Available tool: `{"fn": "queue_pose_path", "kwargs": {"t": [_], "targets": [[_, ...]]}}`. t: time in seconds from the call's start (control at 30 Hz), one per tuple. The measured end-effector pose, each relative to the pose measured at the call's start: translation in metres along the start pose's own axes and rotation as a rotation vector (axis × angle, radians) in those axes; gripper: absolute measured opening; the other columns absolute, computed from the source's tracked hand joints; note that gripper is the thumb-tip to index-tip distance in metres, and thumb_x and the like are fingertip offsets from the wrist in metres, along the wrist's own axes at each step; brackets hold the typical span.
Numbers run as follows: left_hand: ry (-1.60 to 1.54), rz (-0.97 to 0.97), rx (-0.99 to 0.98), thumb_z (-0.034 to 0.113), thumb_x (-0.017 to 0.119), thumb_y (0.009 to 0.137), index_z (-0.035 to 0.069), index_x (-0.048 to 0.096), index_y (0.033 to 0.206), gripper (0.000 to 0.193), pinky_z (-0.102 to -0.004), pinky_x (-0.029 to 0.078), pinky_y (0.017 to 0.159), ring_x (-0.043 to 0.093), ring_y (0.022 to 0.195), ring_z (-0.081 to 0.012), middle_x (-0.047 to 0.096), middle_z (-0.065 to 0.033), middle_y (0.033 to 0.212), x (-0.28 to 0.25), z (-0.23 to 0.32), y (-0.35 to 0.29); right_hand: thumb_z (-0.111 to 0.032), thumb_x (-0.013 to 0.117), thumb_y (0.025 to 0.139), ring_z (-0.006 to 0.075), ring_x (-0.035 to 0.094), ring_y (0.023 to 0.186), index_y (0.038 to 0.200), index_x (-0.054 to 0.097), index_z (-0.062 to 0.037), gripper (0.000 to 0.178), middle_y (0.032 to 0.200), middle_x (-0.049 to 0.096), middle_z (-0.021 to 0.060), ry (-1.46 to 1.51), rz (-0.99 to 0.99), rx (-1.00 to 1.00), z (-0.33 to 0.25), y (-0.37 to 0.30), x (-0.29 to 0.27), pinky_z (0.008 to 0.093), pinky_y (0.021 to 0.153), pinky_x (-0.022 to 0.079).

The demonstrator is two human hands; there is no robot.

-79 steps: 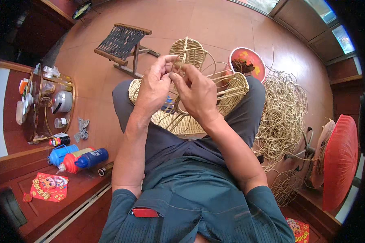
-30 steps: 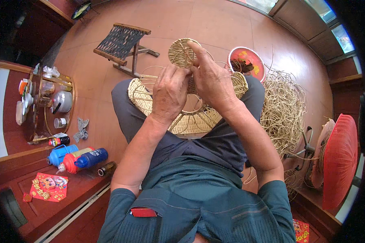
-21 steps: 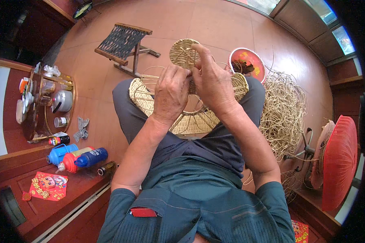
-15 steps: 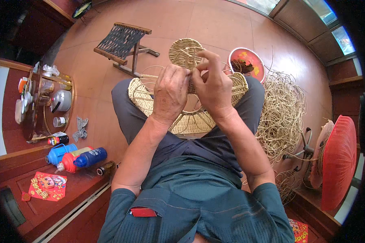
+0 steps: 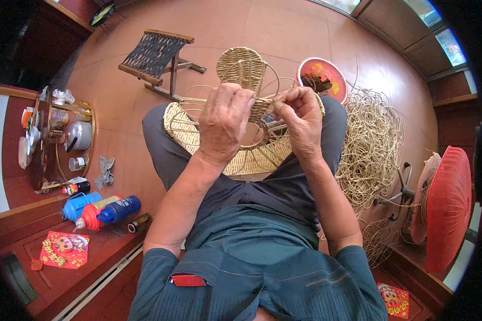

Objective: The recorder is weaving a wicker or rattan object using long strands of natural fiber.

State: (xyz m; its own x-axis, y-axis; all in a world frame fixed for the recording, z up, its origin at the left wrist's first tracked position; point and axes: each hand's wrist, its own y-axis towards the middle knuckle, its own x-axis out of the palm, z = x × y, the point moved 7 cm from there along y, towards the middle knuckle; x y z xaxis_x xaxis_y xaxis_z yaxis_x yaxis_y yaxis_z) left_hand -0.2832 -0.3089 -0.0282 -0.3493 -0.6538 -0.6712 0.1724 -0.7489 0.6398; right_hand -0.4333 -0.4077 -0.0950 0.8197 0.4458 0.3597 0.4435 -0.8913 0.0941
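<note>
A straw-coloured woven piece (image 5: 240,58) on a wire frame rests across my lap, with a round woven disc at its far end. Its curved woven band (image 5: 180,131) spreads over both thighs. My left hand (image 5: 223,122) is closed around the narrow middle part, just below the disc, and hides some of the frame. To its right, my right hand (image 5: 302,119) pinches a thin cord strand (image 5: 265,100) that runs out from the weaving. Bare wire loops show around both hands.
A large heap of loose cord (image 5: 370,150) lies on the floor at the right, beside a red basin (image 5: 334,80) and a red-covered fan (image 5: 449,208). A folding stool (image 5: 154,56) stands ahead left. Flasks (image 5: 120,208) and a glass-shelved cart (image 5: 56,136) are at the left.
My right hand has moved right, away from the left hand, drawing the cord strand sideways. My left hand keeps its hold on the weaving. The view has shifted slightly.
</note>
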Motion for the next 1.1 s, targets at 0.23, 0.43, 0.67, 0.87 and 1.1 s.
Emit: {"fn": "queue_pose_path", "kwargs": {"t": [0.23,0.43,0.67,0.87,1.1], "targets": [[0.076,-0.082,0.071,0.009,0.079,0.096,0.012,0.074,0.112,0.017,-0.0453,0.055,0.083,0.067,0.097,-0.0294,0.067,-0.0060,0.105,0.013,0.001,0.004,0.007,0.074,0.101,0.0082,0.069,0.090,0.113,0.058,-0.0057,0.024,0.106,0.072,0.0041,-0.167,0.080,-0.170,-0.011,0.002,-0.014,0.0248,0.079,0.058],[0.060,-0.064,0.165,0.010,0.077,0.097,0.012,0.073,0.109,0.013,-0.0431,0.056,0.080,0.066,0.096,-0.0290,0.065,-0.0064,0.102,0.020,0.013,0.008,0.002,0.081,0.096,0.0102,0.071,0.083,0.110,0.067,-0.0043,0.021,0.097,0.073,0.0023,-0.586,0.084,-0.405,-0.029,0.009,-0.006,0.0279,0.075,0.059],[0.066,-0.124,0.028,0.014,0.077,0.099,0.009,0.073,0.103,0.007,-0.0437,0.057,0.079,0.067,0.093,-0.0305,0.064,-0.0090,0.096,0.031,0.014,0.013,-0.003,0.082,0.095,0.0167,0.074,0.080,0.115,0.068,-0.0045,0.024,0.097,0.076,0.0069,-0.747,0.076,-0.395,-0.035,0.024,0.008,0.0316,0.073,0.061],[0.057,-0.173,-0.027,0.016,0.075,0.100,0.008,0.073,0.103,0.009,-0.0450,0.058,0.079,0.072,0.089,-0.0341,0.068,-0.0116,0.092,0.039,0.016,0.018,-0.007,0.076,0.102,0.0204,0.079,0.094,0.134,0.067,-0.0040,0.033,0.108,0.080,0.0109,-0.691,0.118,-0.281,-0.039,0.027,-0.002,0.0359,0.085,0.063],[0.023,-0.312,-0.034,0.018,0.069,0.104,0.006,0.073,0.107,0.013,-0.0498,0.059,0.080,0.075,0.090,-0.0371,0.073,-0.0141,0.092,0.049,0.011,0.021,-0.005,0.068,0.110,0.0117,0.072,0.108,0.160,0.055,-0.0014,0.052,0.119,0.079,0.0105,-0.639,-0.203,-0.048,-0.032,0.039,0.001,0.0288,0.095,0.058]]}}
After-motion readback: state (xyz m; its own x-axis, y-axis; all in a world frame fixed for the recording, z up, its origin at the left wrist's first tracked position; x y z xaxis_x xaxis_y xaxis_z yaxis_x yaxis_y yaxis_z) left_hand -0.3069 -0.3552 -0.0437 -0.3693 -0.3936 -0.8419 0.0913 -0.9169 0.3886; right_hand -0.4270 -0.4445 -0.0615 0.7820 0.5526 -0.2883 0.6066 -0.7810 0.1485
